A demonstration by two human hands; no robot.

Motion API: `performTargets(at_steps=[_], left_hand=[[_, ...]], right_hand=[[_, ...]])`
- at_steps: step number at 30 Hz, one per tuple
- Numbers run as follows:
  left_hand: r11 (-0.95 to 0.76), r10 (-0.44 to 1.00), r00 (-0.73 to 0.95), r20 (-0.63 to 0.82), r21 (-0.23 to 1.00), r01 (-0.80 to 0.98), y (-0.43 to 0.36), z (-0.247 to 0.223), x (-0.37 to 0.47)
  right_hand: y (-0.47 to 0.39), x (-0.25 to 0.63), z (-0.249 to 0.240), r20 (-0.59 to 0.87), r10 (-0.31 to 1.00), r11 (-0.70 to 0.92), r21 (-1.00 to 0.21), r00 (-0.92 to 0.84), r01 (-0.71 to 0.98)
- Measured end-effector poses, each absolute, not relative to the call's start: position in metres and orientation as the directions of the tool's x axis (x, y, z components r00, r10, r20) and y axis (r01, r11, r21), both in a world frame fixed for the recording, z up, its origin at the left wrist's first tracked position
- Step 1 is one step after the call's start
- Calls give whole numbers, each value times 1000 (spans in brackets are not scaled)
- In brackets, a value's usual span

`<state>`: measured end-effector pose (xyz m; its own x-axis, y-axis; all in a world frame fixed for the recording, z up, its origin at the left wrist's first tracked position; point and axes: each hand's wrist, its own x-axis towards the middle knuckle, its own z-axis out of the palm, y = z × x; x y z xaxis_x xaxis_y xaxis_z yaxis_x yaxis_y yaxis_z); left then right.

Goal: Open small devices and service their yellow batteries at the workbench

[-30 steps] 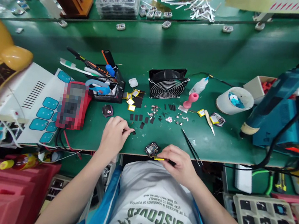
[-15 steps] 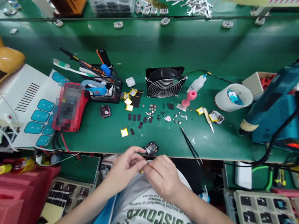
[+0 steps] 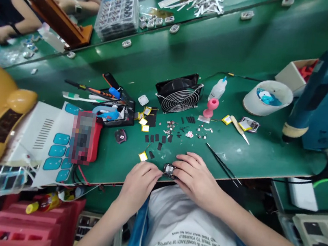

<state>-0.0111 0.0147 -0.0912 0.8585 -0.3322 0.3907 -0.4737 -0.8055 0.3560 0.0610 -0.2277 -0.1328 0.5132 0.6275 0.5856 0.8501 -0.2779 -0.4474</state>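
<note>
At the front edge of the green bench lies a small black electronic device (image 3: 169, 170) with its inside exposed. My right hand (image 3: 194, 177) has its fingers curled around the device's right side, gripping it. Thumb and fingertips of my left hand (image 3: 143, 179) are pinched together at the device's left edge; what lies between them is too small to make out. A yellow-edged battery (image 3: 143, 156) with a thin wire sits just beyond my left hand, beside several black pads (image 3: 159, 146). Black tweezers (image 3: 222, 163) rest to the right of my right hand.
A fan (image 3: 180, 94) stands at the back, near a squeeze bottle (image 3: 217, 90) and a pink holder (image 3: 211, 107). On the left are a red multimeter (image 3: 95, 141) and a tool box (image 3: 121, 118). A white tub (image 3: 251, 105) stands right. Co-workers sit across the bench.
My right hand has moved from the pinch in front of my body onto the device's right side. My left hand has shifted to its left edge. The camera view has turned.
</note>
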Motion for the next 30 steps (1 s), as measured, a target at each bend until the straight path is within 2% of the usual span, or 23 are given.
performTargets(at_steps=[4, 6, 13, 23, 30], left_hand=[[-817, -374, 832, 409, 280, -505, 27, -97, -12], [-808, -382, 824, 419, 281, -518, 29, -101, -14], [-739, -327, 829, 454, 424, -523, 21, -114, -18], [-706, -343, 792, 505, 417, -572, 17, -116, -11], [-678, -219, 810, 544, 512, -527, 6, -120, -15]], right_hand=[[-229, 58, -135, 566, 617, -293, -480, 548, 827], [-229, 58, -135, 564, 617, -295, -481, 549, 826], [-225, 57, -134, 588, 604, -306, -451, 538, 838], [-229, 58, -135, 558, 633, -271, -489, 536, 829], [-235, 59, -134, 577, 651, -242, -458, 493, 856]])
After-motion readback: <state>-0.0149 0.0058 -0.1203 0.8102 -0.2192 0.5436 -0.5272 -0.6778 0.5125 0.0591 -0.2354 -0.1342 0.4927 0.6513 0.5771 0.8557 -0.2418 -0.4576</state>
